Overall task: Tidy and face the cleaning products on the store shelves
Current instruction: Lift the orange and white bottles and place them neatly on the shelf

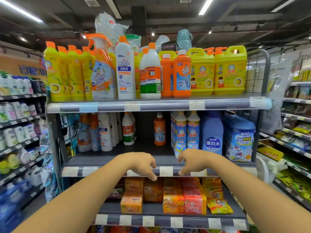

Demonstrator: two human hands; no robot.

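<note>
A grey end-of-aisle rack fills the view. Its top shelf [158,106] carries yellow dish-soap bottles [65,73], a spray bottle [101,71], a white Mr Muscle bottle [125,69], orange drain-cleaner bottles [181,74] and two big yellow jugs [218,71]. On the middle shelf [117,158] stand white bottles [105,132], one lone orange bottle [159,130], blue-labelled bottles [186,133], a blue bleach bottle [212,135] and a blue bag [239,138]. My left hand [143,163] and my right hand [193,159] hover at that shelf's front edge, fingers curled downward, holding nothing.
Soap packs in orange and red [175,195] lie on the shelf below. Bags and blue cups [184,39] are piled on top of the rack. Stocked aisles run along the left [18,125] and right [294,137]. A gap lies around the lone orange bottle.
</note>
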